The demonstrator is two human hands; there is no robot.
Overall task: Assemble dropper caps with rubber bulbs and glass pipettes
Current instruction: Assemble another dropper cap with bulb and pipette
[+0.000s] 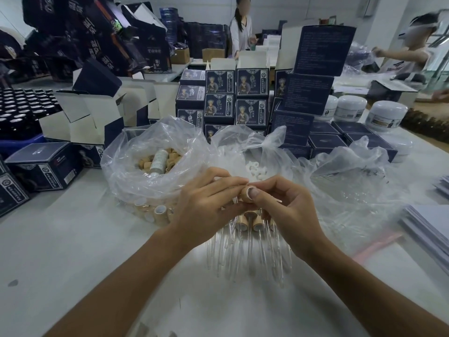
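I see my left hand (206,198) and right hand (279,203) both pinching one tan cylindrical dropper cap (246,193) at centre. Several finished droppers (250,223) lie at six o'clock; the clear bag of loose tan caps (155,161) at ten o'clock looks far from emptied.

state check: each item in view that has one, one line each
left hand: pinching the cap
right hand: pinching the cap, thumb over its open end
cap: held off the table between both hands
bag of caps: open, partly full
bag of white bulbs: open
finished droppers: lying piled on the table
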